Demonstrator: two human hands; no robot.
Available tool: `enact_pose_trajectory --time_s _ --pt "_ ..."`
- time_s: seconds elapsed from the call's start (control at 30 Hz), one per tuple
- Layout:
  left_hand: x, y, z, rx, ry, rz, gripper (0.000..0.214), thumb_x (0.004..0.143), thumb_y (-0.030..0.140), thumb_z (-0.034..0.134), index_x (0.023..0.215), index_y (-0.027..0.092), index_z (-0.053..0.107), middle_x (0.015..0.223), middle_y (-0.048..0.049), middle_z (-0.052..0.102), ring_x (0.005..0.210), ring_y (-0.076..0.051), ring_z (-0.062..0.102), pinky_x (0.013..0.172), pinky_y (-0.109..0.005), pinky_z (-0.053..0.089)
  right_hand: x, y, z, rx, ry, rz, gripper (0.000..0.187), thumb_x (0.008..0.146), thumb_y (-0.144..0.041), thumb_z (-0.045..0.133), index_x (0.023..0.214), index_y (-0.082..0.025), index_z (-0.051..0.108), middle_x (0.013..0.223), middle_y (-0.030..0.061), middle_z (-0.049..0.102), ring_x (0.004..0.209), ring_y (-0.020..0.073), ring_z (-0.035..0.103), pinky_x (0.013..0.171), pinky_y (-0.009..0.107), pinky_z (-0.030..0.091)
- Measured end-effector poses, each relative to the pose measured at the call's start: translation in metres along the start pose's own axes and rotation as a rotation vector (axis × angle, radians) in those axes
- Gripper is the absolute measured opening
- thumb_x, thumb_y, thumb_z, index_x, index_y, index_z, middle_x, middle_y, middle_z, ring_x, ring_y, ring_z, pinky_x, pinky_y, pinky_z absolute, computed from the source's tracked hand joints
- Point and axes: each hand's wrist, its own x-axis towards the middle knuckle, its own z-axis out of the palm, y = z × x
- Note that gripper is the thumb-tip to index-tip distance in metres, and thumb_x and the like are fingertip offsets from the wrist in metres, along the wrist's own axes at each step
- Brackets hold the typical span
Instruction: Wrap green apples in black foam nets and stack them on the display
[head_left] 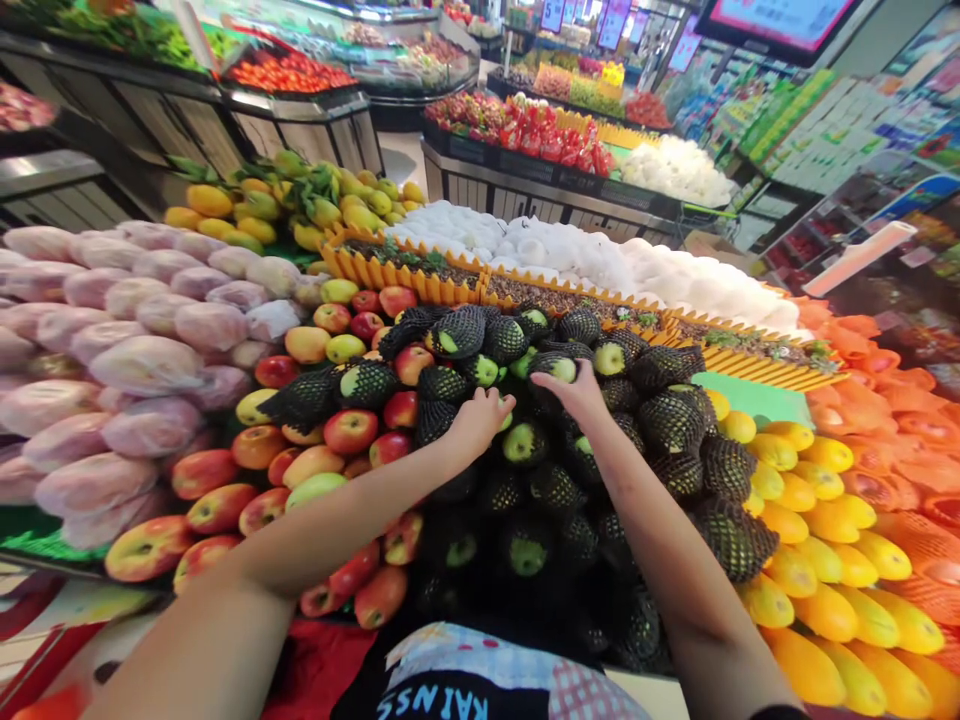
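Note:
My right hand (576,388) is wrapped around a green fruit in a black net sleeve (556,366), thumb and fingers on its sides, amid the pile of such fruit. Left of it, my left hand (484,422) has its fingers curled together just above the same pile. Whatever is between those fingers is hidden, and a bit of green shows by the fingertips. Between and below the hands sits another netted green fruit (523,442). Red-yellow apples (351,432) border the pile beside my left forearm.
Pink-wrapped fruit (154,360) lies at left, yellow mangoes (210,200) behind it. An orange ridged divider (420,276) runs behind the pile, with white-wrapped fruit (525,245) beyond. Yellow oblong fruit (832,610) and orange-netted fruit (911,440) fill the right side.

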Motion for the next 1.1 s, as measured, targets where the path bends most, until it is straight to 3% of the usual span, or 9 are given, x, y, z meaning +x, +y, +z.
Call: enact_pose_trajectory --time_s 0.2,0.4,0.57,0.63,0.7,0.8,0.9,1.0,1.1 --pt "-0.022 0.003 -0.003 -0.026 0.093 -0.101 0.064 0.083 0.012 0.069 0.142 0.023 0.047 0.125 -0.0187 0.057 0.101 -0.031 0.062 0.066 -0.034 0.058 0.037 -0.007 0.052 -0.434 -0.179 0.016 0.107 0.068 -0.052 0.080 0.146 0.000 0.028 0.130 0.0321 0.062 0.119 0.0416 0.063 0.098 0.050 0.049" --pt "-0.040 -0.007 -0.001 -0.148 0.154 -0.038 0.069 0.081 0.008 0.067 0.142 0.026 0.043 0.137 -0.0162 0.052 0.114 -0.032 0.061 0.070 -0.036 0.061 0.045 0.002 0.070 -0.626 -0.296 -0.132 0.098 0.068 -0.040 0.084 0.146 -0.007 0.036 0.139 0.0285 0.056 0.134 0.0404 0.047 0.105 0.047 0.043" --pt "-0.054 -0.016 0.013 -0.319 0.238 0.032 0.065 0.080 0.009 0.069 0.137 0.023 0.043 0.145 -0.0152 0.049 0.128 -0.030 0.056 0.092 -0.040 0.060 0.037 -0.008 0.058 -0.633 -0.319 -0.306 0.079 0.071 -0.039 0.086 0.138 -0.015 0.052 0.146 0.0270 0.047 0.135 0.0466 0.042 0.106 0.059 0.039" --pt "-0.056 -0.018 0.021 -0.361 0.270 0.073 0.063 0.079 0.007 0.067 0.136 0.021 0.044 0.144 -0.0158 0.050 0.130 -0.029 0.055 0.101 -0.042 0.055 0.025 -0.016 0.046 -0.588 -0.295 -0.384 0.065 0.089 -0.044 0.067 0.144 -0.017 0.047 0.153 0.0246 0.040 0.139 0.0445 0.038 0.110 0.062 0.034" --pt "-0.056 -0.019 0.030 -0.373 0.308 0.105 0.062 0.078 0.004 0.064 0.135 0.021 0.045 0.143 -0.0160 0.051 0.130 -0.029 0.054 0.106 -0.044 0.052 0.010 -0.019 0.033 -0.531 -0.330 -0.477 0.049 0.102 -0.038 0.043 0.148 -0.021 0.043 0.154 0.0158 0.044 0.141 0.0325 0.041 0.115 0.052 0.033" --pt "-0.056 -0.017 0.041 -0.365 0.351 0.154 0.058 0.080 0.003 0.058 0.134 0.021 0.047 0.140 -0.0166 0.054 0.131 -0.030 0.055 0.107 -0.045 0.050 -0.014 -0.008 0.017 -0.393 -0.597 -0.607 0.045 0.102 -0.028 0.038 0.146 -0.027 0.046 0.144 0.0037 0.059 0.132 0.0176 0.054 0.112 0.035 0.041" --pt "-0.056 -0.012 0.045 -0.389 0.369 0.185 0.056 0.081 0.007 0.058 0.135 0.016 0.046 0.138 -0.0181 0.057 0.131 -0.029 0.055 0.108 -0.044 0.049 -0.031 0.011 0.014 -0.197 -0.828 -0.714 0.071 0.087 -0.027 0.063 0.153 -0.024 0.035 0.150 0.0074 0.053 0.138 0.0219 0.049 0.115 0.040 0.040" --pt "-0.054 -0.011 0.041 -0.369 0.387 0.105 0.062 0.076 0.014 0.067 0.135 0.012 0.047 0.138 -0.0197 0.057 0.133 -0.032 0.052 0.114 -0.048 0.043 -0.043 0.021 0.028 -0.223 -0.634 -0.729 0.100 0.064 -0.030 0.087 0.150 -0.017 0.039 0.150 0.0154 0.052 0.138 0.0284 0.049 0.115 0.042 0.039" --pt "-0.050 -0.014 0.033 -0.241 0.362 -0.052 0.071 0.065 0.023 0.080 0.130 0.006 0.055 0.139 -0.0247 0.056 0.138 -0.042 0.043 0.119 -0.059 0.029 -0.054 0.016 0.046 -0.324 -0.403 -0.658 0.085 0.056 -0.029 0.091 0.133 -0.014 0.056 0.134 0.0169 0.063 0.122 0.0321 0.060 0.106 0.045 0.046"
